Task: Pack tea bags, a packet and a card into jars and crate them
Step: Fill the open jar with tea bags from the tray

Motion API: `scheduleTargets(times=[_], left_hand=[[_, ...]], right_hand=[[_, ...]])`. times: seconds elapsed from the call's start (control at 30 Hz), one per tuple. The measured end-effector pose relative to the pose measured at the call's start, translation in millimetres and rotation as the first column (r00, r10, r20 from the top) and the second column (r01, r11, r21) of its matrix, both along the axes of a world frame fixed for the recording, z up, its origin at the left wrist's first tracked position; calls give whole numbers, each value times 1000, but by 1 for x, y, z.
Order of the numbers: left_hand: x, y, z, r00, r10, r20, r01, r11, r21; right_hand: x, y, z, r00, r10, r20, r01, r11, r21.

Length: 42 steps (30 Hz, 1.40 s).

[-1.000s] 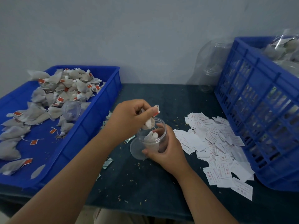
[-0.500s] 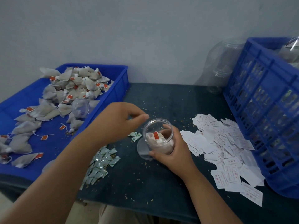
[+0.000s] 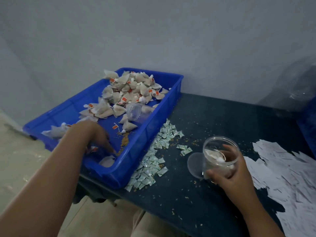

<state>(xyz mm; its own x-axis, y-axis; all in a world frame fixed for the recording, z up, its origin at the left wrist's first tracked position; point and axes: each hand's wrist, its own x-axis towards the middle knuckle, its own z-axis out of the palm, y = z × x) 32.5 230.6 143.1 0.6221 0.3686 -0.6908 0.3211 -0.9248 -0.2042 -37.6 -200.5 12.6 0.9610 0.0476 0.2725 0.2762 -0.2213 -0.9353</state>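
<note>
The right hand [image 3: 234, 175] gripped the jar [image 3: 219, 156] on the desk [image 3: 222, 120]. The left hand [image 3: 97, 135] was low in the blue tray [image 3: 136, 151] among tea bags [image 3: 133, 89]; whether its fingers [image 3: 109, 147] held one could not be told.

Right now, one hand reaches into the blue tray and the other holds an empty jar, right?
Not empty. The head view shows tea bags inside the jar that the right hand holds. The left hand does reach into the blue tray.

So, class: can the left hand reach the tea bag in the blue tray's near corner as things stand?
Probably yes: the left hand is inside the blue tray, just beside that tea bag, with nothing lying between them.
</note>
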Motion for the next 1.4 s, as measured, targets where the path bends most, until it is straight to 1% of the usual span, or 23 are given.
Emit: scheduleTargets(times=[0.1, 0.13, 0.17, 0.23, 0.27, 0.33, 0.4, 0.43, 0.5, 0.57, 0.67, 0.77, 0.83, 0.9, 0.93, 0.97, 1.03, 1.07, 1.17, 1.23, 1.3, 1.37, 1.4], left_hand=[[-5, 1, -18, 992, -104, 70, 105, 994, -18], [-6, 2, -18, 988, -109, 107, 116, 991, -69], [-6, 3, -18, 989, -73, 130, 95, 981, -169], [-8, -1, -15, 997, -6, 79, 32, 941, -336], [-10, -6, -14, 999, -28, 21, 34, 930, -365], [-12, -15, -18, 983, -154, -97, 115, 939, -324], [-13, -25, -23, 938, -297, -181, 255, 941, -221], [-14, -28, -24, 919, -343, -194, 310, 933, -182], [-13, -27, -22, 913, -364, -187, 335, 927, -170], [-13, -23, -18, 931, -344, -119, 317, 927, -201], [-8, -13, -10, 922, -330, 205, 368, 909, -194], [2, -9, -4, 805, -209, 556, 343, 928, -148], [14, -11, -2, 731, -109, 674, 293, 942, -166], [25, -17, -2, 755, -27, 655, 212, 956, -204], [30, -23, -2, 792, -47, 608, 196, 964, -181], [34, -27, -3, 827, -119, 550, 224, 966, -126], [44, -33, -14, 853, -247, 460, 285, 958, -14], [47, -33, -19, 863, -250, 439, 273, 962, 11], [51, -27, -30, 870, -143, 472, 183, 982, -38], [50, -21, -29, 829, -49, 557, 135, 984, -115], [49, -16, -22, 738, 119, 665, 79, 962, -260], [48, -14, -9, 621, 318, 716, 31, 903, -427], [46, -17, -1, 566, 367, 738, 37, 883, -468]], right_hand=[[-1, 2, 1, 1000, 4, -10, -4, 1000, -6], [-1, 3, 2, 1000, 2, -7, -2, 1000, -8], [-2, 3, 3, 1000, 0, 0, 0, 1000, -13], [-3, 5, 5, 1000, -3, 17, 4, 1000, -19], [-3, 6, 5, 1000, -3, 23, 4, 1000, -18], [-3, 6, 5, 1000, 4, 30, -4, 1000, -12], [-2, 6, 6, 999, 5, 38, -4, 1000, -14], [-2, 6, 6, 999, 2, 44, -1, 1000, -17], [-1, 6, 5, 999, -4, 46, 5, 1000, -25], [-1, 6, 5, 999, -8, 42, 10, 999, -36], [0, 5, 4, 999, -12, 39, 14, 999, -46], [1, 4, 2, 999, -13, 38, 15, 999, -50], [1, 4, 1, 999, -16, 32, 17, 999, -43], [1, 3, 1, 999, -16, 36, 17, 999, -44], [1, 3, 0, 999, -15, 38, 17, 999, -46], [1, 3, 0, 999, -15, 37, 17, 999, -46], [1, 3, 0, 999, -19, 28, 21, 999, -42], [1, 2, 1, 1000, -20, 23, 21, 999, -39], [0, 2, 2, 1000, -19, 12, 19, 1000, -23], [0, 2, 3, 1000, -16, -1, 16, 1000, -7], [0, 2, 3, 1000, -12, -4, 12, 1000, -4], [1, 4, 4, 1000, -4, -3, 4, 1000, -14], [1, 4, 4, 1000, -3, -3, 3, 1000, -16]])
